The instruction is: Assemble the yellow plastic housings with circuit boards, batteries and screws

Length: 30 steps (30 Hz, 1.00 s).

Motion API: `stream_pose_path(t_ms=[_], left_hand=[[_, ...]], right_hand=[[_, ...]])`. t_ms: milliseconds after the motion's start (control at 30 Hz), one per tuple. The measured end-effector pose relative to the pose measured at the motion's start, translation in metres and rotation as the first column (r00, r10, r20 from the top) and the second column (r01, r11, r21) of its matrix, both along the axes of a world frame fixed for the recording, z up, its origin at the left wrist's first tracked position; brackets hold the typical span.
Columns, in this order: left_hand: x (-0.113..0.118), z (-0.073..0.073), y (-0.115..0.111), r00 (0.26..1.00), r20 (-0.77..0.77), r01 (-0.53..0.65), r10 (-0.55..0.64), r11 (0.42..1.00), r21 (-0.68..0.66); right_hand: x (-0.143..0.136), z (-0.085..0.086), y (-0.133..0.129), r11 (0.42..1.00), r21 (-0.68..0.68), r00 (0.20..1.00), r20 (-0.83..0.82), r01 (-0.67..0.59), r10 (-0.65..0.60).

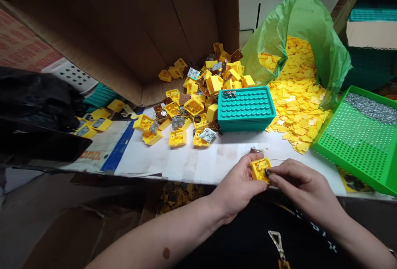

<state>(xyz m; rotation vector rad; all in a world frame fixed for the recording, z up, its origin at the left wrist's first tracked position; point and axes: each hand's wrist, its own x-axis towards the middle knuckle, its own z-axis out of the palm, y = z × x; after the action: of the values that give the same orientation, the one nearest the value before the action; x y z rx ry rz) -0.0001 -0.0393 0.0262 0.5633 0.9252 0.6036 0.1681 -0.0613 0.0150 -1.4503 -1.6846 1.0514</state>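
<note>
My left hand (237,184) is closed around a small yellow plastic case (259,169), open side up, near the table's front edge. A small circuit board (257,151) pokes out just beyond its far side. My right hand (302,180) pinches a small dark, roundish part (267,173) against the case's right side; its exact kind does not show. Behind the hands stands a stack of teal trays (246,125), with a few small shiny round pieces (229,94) in the top tray's back left corner.
More yellow cases (194,105) with wired boards spill from a cardboard box (186,17). A green bag (333,41) spills flat yellow pieces (296,103). To the right, a green perforated basket (359,145) holds many small silvery pieces (372,108). Black plastic (37,108) lies at left.
</note>
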Motion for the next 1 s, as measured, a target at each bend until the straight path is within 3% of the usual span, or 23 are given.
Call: stream_pose_path(t_ms=[133, 267, 333, 433, 567, 667, 800, 900, 1000], left_hand=[[0.003, -0.008, -0.003, 0.990, -0.142, 0.036, -0.005, 0.976, 0.215], [0.007, -0.012, -0.001, 0.980, -0.200, 0.042, 0.020, 0.953, 0.300], [0.008, -0.011, 0.002, 0.984, -0.176, -0.004, 0.042, 0.977, 0.211], [0.007, -0.006, 0.005, 0.993, -0.100, -0.055, 0.062, 0.996, 0.071], [0.001, 0.000, 0.003, 0.996, 0.042, 0.073, -0.074, 0.997, 0.007], [-0.003, 0.002, -0.001, 0.972, 0.156, 0.185, -0.176, 0.982, -0.045], [-0.005, -0.001, 0.001, 0.991, 0.006, 0.133, -0.133, 0.991, 0.006], [-0.005, -0.004, 0.008, 0.992, -0.120, 0.026, -0.023, 0.999, 0.023], [-0.003, -0.007, 0.013, 0.991, -0.122, -0.051, 0.053, 0.998, 0.021]], right_hand=[[-0.010, -0.009, -0.005, 0.970, 0.234, 0.958, 0.288, -0.070, 0.000], [-0.014, -0.009, -0.004, 0.959, 0.270, 0.878, 0.474, -0.079, -0.061], [-0.012, -0.005, -0.002, 0.965, 0.238, 0.913, 0.407, -0.111, 0.004], [-0.001, -0.002, 0.000, 0.969, 0.214, 0.980, 0.181, -0.121, 0.082], [0.012, -0.006, 0.006, 0.977, 0.213, 0.997, 0.072, 0.021, -0.037], [0.014, -0.011, 0.014, 0.974, 0.210, 0.996, 0.035, -0.087, 0.081], [0.014, -0.005, 0.021, 0.924, 0.319, 0.978, 0.087, -0.210, 0.192], [0.009, 0.003, 0.019, 0.917, 0.282, 0.953, 0.191, -0.282, 0.235], [-0.001, 0.006, 0.014, 0.983, 0.121, 0.989, 0.069, -0.136, 0.129]])
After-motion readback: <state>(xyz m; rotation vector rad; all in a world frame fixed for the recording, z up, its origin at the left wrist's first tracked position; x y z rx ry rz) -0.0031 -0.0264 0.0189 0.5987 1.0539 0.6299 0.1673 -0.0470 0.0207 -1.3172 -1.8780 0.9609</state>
